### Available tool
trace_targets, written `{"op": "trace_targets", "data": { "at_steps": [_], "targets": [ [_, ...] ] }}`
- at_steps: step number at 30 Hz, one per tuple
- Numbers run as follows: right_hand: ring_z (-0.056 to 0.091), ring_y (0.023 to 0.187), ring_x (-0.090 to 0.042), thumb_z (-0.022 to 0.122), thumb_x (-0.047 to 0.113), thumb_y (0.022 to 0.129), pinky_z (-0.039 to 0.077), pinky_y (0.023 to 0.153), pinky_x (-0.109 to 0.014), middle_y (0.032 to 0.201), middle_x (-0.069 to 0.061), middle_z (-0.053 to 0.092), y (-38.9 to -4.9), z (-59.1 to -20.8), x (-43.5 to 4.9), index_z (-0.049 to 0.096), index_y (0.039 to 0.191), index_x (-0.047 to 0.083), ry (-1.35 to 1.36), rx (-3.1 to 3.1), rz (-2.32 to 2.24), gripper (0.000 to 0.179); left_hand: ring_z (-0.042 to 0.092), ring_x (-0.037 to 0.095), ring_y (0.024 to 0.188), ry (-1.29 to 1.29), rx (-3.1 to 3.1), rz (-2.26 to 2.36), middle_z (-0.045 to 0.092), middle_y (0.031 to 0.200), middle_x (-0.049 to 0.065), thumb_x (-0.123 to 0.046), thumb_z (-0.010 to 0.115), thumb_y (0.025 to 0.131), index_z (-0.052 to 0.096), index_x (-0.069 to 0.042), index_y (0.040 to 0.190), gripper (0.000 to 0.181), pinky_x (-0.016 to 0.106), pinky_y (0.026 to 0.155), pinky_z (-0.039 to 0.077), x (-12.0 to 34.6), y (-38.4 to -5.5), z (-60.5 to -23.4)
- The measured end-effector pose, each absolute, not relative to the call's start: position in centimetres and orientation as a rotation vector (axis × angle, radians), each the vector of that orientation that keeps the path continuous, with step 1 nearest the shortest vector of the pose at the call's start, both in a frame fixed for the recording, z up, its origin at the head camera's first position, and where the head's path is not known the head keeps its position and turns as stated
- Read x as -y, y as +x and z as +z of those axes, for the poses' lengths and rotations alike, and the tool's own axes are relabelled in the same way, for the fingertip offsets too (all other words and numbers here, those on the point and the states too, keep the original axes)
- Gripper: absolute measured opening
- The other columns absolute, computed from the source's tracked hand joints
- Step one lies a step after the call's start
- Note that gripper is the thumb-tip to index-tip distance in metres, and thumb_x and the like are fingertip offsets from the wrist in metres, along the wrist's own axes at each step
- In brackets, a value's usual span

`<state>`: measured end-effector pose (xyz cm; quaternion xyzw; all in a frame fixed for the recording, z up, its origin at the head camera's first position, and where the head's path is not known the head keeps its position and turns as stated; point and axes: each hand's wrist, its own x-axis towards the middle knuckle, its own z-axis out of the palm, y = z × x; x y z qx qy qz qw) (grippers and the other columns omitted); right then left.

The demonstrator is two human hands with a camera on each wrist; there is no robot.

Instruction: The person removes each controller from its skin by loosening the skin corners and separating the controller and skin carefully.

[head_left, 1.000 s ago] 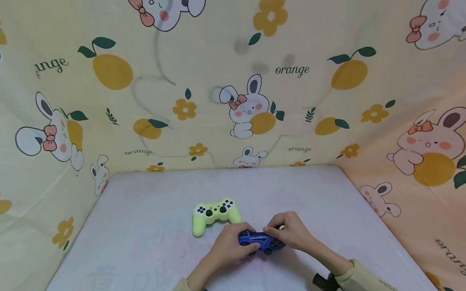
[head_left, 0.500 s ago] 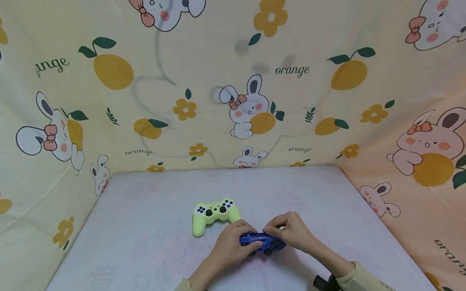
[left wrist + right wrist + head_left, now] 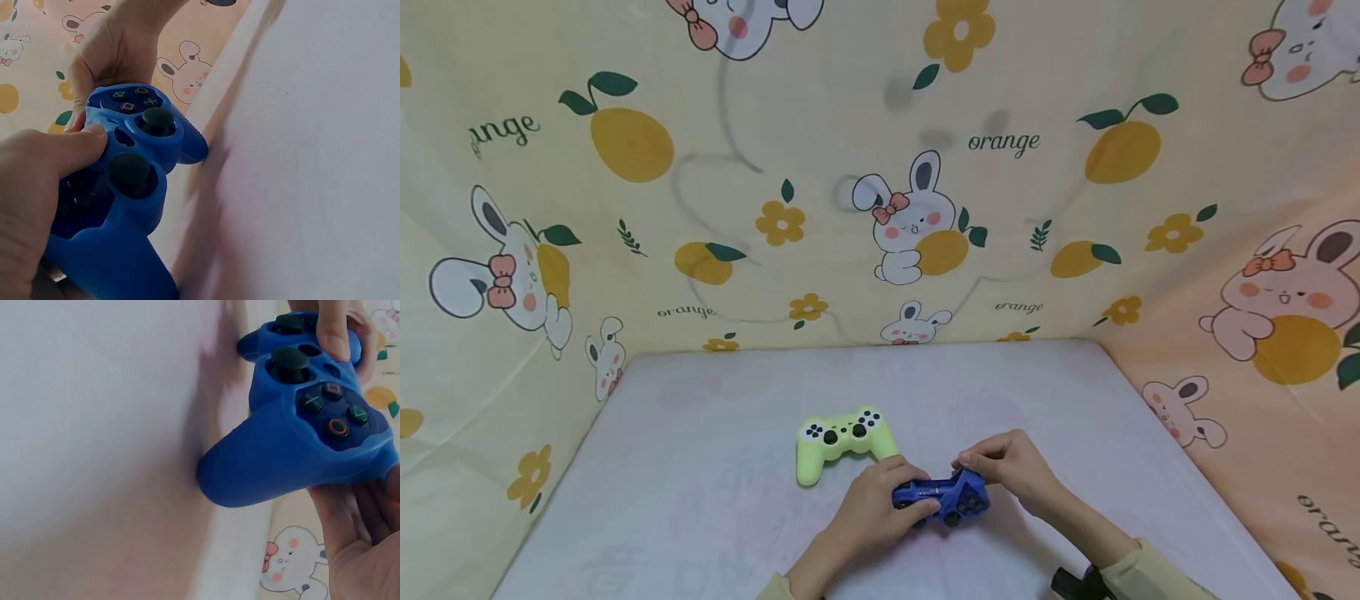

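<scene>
A blue game controller point(image 3: 953, 495) in a soft-looking blue cover point(image 3: 269, 453) is held low over the table, its sticks and buttons facing the person. My left hand point(image 3: 876, 507) grips its left side, thumb across the front face between the button groups. My right hand point(image 3: 1021, 473) pinches the cover's edge at the upper right shoulder, and its fingers pass behind the controller. In the right wrist view, the symbol buttons point(image 3: 337, 427) show through the cover's opening, and the right thumb is partly cut off at the frame's edge. The left hand's other fingers are mostly hidden behind the controller.
A light green game controller point(image 3: 844, 442) lies on the white table point(image 3: 715, 467), just behind and left of the left hand. Patterned cloth point(image 3: 820, 150) hangs around the back and sides. A black object point(image 3: 1078, 583) is at the right wrist.
My right hand has shifted slightly back and right, its fingertips now at the controller's upper edge, so more of the right shoulder shows. The left hand keeps its grip; the green controller is unmoved.
</scene>
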<state>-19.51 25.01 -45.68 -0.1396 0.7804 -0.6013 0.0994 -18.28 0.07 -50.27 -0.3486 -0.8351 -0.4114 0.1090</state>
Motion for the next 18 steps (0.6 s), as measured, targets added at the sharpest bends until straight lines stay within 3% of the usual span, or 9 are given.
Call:
{"op": "trace_targets", "data": {
  "at_steps": [10,18],
  "targets": [
    [0.070,0.077,-0.024,0.069,0.008,0.092,0.058,0.068,-0.034,0.088,-0.019,0.071,-19.13,-45.63,-24.77,0.071,0.087,-0.012,-0.149,-2.299,-1.840,0.021,0.056,0.000,0.083,-1.086,2.398,-1.157,0.060,0.095,-0.013,-0.041,0.074,0.088,0.071,-0.020,0.104,0.027,0.017,0.070,0.046,0.25,-18.23,-50.12],
    [0.067,0.094,-0.024,0.069,0.016,0.093,0.055,0.079,-0.032,0.097,-0.014,0.072,-18.48,-45.97,-25.51,0.075,0.094,-0.003,-0.355,-2.399,-1.774,0.019,0.053,0.000,0.080,-1.085,2.405,-1.133,0.059,0.093,-0.012,-0.042,0.074,0.087,0.072,-0.020,0.105,0.028,0.015,0.066,0.043,0.10,-18.07,-50.29]
  ]
}}
